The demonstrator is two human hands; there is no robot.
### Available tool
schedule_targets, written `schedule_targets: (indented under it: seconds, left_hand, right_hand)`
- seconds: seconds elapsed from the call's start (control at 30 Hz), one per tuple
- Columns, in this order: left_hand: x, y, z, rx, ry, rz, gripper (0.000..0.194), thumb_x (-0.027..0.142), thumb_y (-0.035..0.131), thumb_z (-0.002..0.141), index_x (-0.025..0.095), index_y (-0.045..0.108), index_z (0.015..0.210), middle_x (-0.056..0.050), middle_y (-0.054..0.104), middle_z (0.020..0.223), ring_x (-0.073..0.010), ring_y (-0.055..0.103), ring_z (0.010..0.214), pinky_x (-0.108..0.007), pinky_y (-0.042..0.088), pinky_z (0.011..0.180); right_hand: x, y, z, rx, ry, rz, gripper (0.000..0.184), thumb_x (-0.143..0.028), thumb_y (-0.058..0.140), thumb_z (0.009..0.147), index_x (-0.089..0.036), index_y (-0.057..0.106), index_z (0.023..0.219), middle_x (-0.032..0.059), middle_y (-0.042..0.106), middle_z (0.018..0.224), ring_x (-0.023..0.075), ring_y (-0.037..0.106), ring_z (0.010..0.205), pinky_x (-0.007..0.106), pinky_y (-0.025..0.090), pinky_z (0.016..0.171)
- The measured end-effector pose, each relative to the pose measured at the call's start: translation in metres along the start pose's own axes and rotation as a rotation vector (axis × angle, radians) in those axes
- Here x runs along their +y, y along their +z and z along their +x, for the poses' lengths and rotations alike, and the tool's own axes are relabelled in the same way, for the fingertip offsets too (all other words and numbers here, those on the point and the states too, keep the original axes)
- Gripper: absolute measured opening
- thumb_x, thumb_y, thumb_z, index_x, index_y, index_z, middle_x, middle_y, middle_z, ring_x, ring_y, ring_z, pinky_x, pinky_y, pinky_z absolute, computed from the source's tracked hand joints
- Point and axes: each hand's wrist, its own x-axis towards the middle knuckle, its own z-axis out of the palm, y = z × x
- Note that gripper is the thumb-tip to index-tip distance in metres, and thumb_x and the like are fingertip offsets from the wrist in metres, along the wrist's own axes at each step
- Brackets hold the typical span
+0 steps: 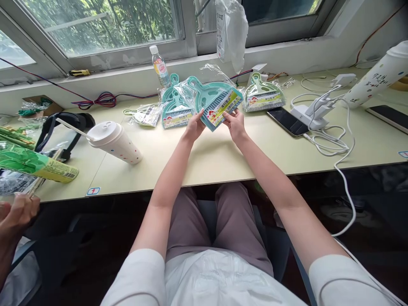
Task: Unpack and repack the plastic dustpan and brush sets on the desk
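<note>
Over desk (156,161), well back from its edge (159,188), both hands (195,126) (235,125) in grip on packaged dustpan (212,102)

Above the middle of the desk (159,165), a dustpan-and-brush set (219,104) sits between the left hand (194,127) and the right hand (236,125). Just left of it, more packaged dustpans (177,114) rest on the desk, with a drink bottle (161,70) behind them and a flat packet (145,115) to their left. Nearer the front edge, farther left, is a straw cup (119,144). To the held set's right lies another bagged dustpan (264,97); then come a smartphone (288,121), a power strip (309,114) and, farther right, a tumbler (376,78).
</note>
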Motion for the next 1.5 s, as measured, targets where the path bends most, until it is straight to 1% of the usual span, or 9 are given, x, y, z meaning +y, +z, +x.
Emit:
schedule_targets:
  seconds: [0.33,0.53,0.73,0.97,1.13,1.23,1.37,1.43,1.5]
  left_hand:
    - [-0.004,0.005,-0.007,-0.127,-0.084,0.148,0.037,0.046,0.055,0.095,0.028,0.064,0.127,-0.006,0.067,0.132,-0.0285,0.051,0.137,-0.049,0.041,0.115]
    - [-0.001,0.012,-0.01,0.007,0.143,0.032,0.045,0.049,0.05,0.098,0.022,0.058,0.133,-0.006,0.066,0.132,-0.0265,0.055,0.134,-0.048,0.04,0.116]
    - [-0.018,0.032,-0.014,0.017,0.152,-0.015,0.055,0.041,0.067,0.09,0.025,0.051,0.14,-0.007,0.065,0.135,-0.0253,0.054,0.134,-0.045,0.039,0.118]
    - [-0.019,0.031,-0.014,0.007,0.171,0.054,0.062,0.031,0.077,0.082,0.024,0.051,0.139,-0.009,0.067,0.132,-0.0263,0.055,0.133,-0.043,0.038,0.119]
    - [-0.029,0.027,-0.009,0.185,0.228,0.109,0.066,0.025,0.075,0.083,0.02,0.045,0.142,-0.012,0.064,0.134,-0.0253,0.061,0.127,-0.041,0.044,0.113]
    - [-0.035,0.027,-0.013,0.364,0.374,0.394,0.079,0.026,0.072,0.086,0.02,0.028,0.151,-0.017,0.047,0.151,-0.0252,0.047,0.141,-0.04,0.038,0.117]
    - [-0.031,0.027,-0.023,0.608,0.634,1.053,0.086,0.024,0.068,0.087,0.02,0.018,0.157,-0.017,0.01,0.168,-0.0253,0.004,0.156,-0.046,0.013,0.127]
    - [-0.026,0.026,-0.026,0.529,0.693,1.338,0.068,0.02,0.058,0.093,0.025,0.029,0.154,-0.01,0.013,0.168,-0.024,0.002,0.156,-0.051,0.01,0.127]
    - [-0.023,0.024,-0.025,0.365,0.7,1.541,0.057,0.016,0.048,0.095,0.028,0.04,0.15,-0.007,0.027,0.165,-0.0232,0.011,0.156,-0.052,0.013,0.126]
  right_hand:
    - [-0.008,-0.001,-0.001,0.047,-0.044,-0.007,0.045,-0.04,0.075,0.079,-0.028,0.053,0.116,0.0042,0.068,0.114,0.0232,0.065,0.118,0.037,0.063,0.088]
    - [-0.006,0.006,-0.005,0.001,0.002,0.007,0.045,-0.038,0.081,0.071,-0.027,0.054,0.105,0.0026,0.07,0.103,0.0226,0.068,0.11,0.038,0.063,0.086]
    - [-0.014,0.01,-0.011,0.057,-0.039,-0.041,0.044,-0.041,0.079,0.075,-0.027,0.053,0.108,0.0029,0.071,0.106,0.021,0.067,0.111,0.035,0.063,0.083]
    - [-0.014,0.013,-0.01,0.084,-0.046,0.001,0.043,-0.038,0.076,0.076,-0.028,0.053,0.111,0.0037,0.07,0.11,0.0213,0.066,0.114,0.036,0.062,0.088]
    - [-0.007,0.011,-0.007,0.062,-0.065,0.02,0.048,-0.043,0.077,0.075,-0.028,0.052,0.113,0.0036,0.07,0.11,0.0212,0.067,0.111,0.038,0.061,0.09]
    - [-0.002,0.01,-0.006,0.064,-0.084,0.032,0.05,-0.043,0.078,0.073,-0.027,0.051,0.113,0.0038,0.07,0.109,0.0218,0.066,0.111,0.041,0.06,0.092]
    - [0.004,0.009,-0.004,0.062,-0.084,0.019,0.049,-0.041,0.079,0.072,-0.026,0.051,0.11,0.0041,0.069,0.107,0.0225,0.066,0.11,0.043,0.06,0.092]
    - [0.006,0.009,-0.003,0.052,-0.09,0.005,0.049,-0.042,0.079,0.071,-0.026,0.051,0.109,0.004,0.069,0.107,0.0223,0.067,0.109,0.043,0.06,0.091]
    - [0.008,0.008,-0.002,0.044,-0.096,-0.01,0.049,-0.042,0.078,0.072,-0.026,0.051,0.11,0.0042,0.069,0.107,0.022,0.067,0.107,0.042,0.061,0.089]
